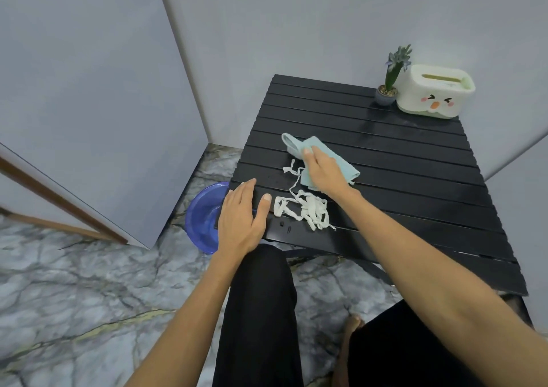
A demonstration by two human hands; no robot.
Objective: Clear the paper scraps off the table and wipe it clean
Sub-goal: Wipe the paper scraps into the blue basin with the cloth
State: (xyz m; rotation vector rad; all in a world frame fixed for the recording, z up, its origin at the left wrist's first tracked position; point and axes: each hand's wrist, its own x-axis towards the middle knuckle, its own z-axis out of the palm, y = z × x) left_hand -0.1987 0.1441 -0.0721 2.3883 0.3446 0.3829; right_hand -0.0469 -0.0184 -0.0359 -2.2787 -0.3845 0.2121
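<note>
Scraps [305, 210] uncleared at table [415, 161] near edge; right hand [323, 173] flat on cloth [341, 164], left hand [241, 217] open, empty.

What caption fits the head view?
Right hand presses cloth beside paper scraps; left hand at table edge.

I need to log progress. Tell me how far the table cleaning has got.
Nothing is finished. The paper scraps still lie in a pile near the table edge. In hand: the right hand presses the cloth beside them, while the left hand rests open at the edge above the blue basin. Left: clearing the scraps and wiping.
</note>
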